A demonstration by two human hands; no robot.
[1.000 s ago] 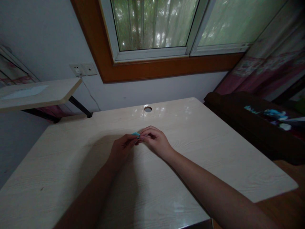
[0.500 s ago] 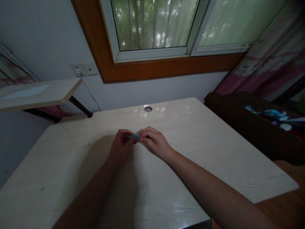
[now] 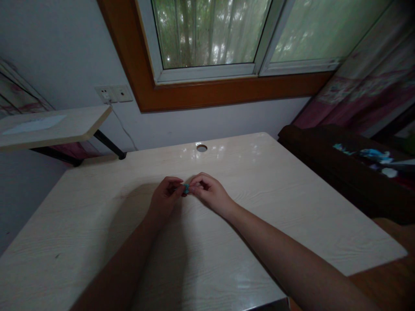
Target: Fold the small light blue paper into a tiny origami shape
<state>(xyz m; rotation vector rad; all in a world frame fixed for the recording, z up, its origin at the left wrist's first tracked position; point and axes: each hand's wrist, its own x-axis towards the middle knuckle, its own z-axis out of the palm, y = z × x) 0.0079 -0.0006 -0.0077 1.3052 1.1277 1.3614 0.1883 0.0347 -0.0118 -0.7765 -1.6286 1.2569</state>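
Observation:
A small teal piece (image 3: 186, 188), thin and bendable in look, is pinched between the fingertips of both hands over the middle of the pale desk (image 3: 233, 172). My left hand (image 3: 164, 194) is closed on its left side, thumb towards me. From the right, my right hand (image 3: 210, 190) grips the other side between thumb and fingers. The fingers cover most of the piece, so its full shape and exact kind cannot be made out.
A raised shelf (image 3: 55, 127) on black legs holds a white sheet at the left. Near the desk's back edge is a round cable hole (image 3: 201, 148). Dark furniture (image 3: 337, 172) with blue and white items stands at the right, and a window (image 3: 210, 34) is behind.
The teal piece showed as a longer curved strip between the fingers before; now only a short, compact bit shows. Both hands have barely moved.

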